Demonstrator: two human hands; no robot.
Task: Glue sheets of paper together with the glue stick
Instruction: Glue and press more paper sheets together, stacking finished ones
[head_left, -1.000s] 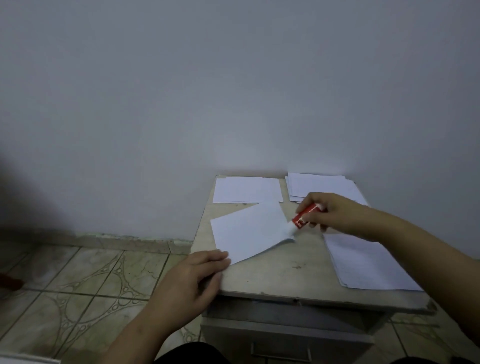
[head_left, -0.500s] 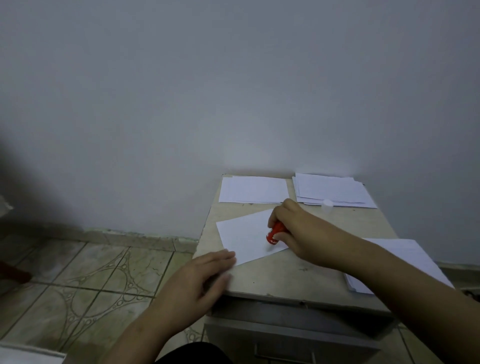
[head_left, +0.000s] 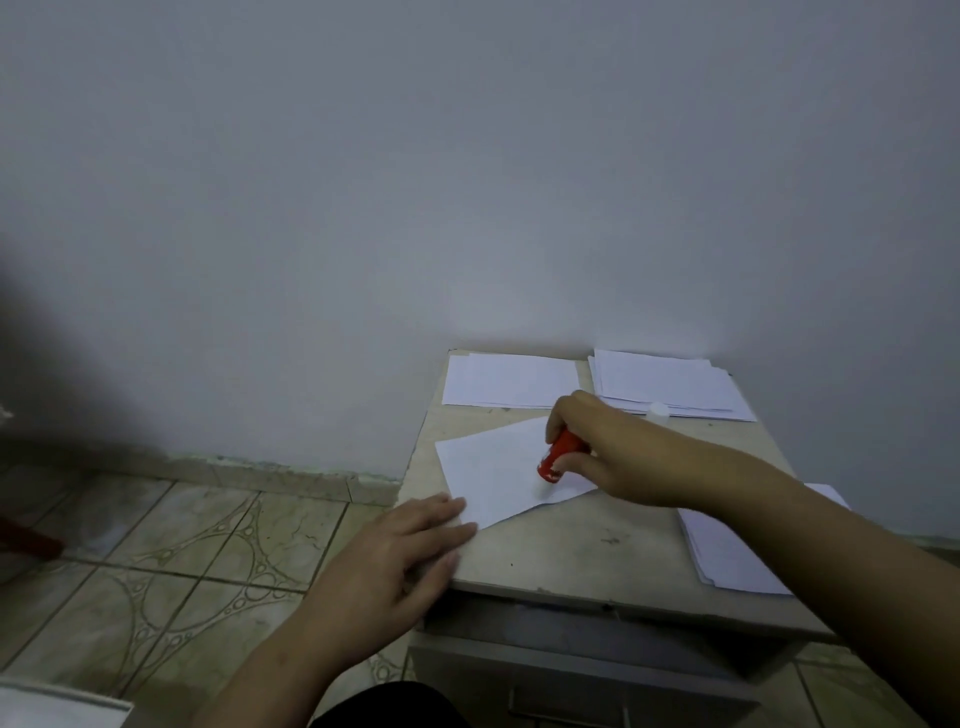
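Head view, right of centre: red cylindrical glue stick (head_left: 560, 456), tilted, lower end pressed on the skewed white paper sheet (head_left: 498, 475), gripped by curled fingers of the right hand (head_left: 618, 457). Left hand (head_left: 400, 566) lower centre, fingers straight and close together, tips pinning that sheet's near corner on the worn beige tabletop (head_left: 582, 551). Beyond, toward the wall: flat white paper pile (head_left: 511, 381), thicker white paper stack (head_left: 670, 384), small white cap (head_left: 658, 409). Lower right: another white paper stack (head_left: 727, 556), partly hidden under the right forearm.

Right hand (head_left: 602, 452) hides glue stick's (head_left: 558, 457) upper end; tip blurred
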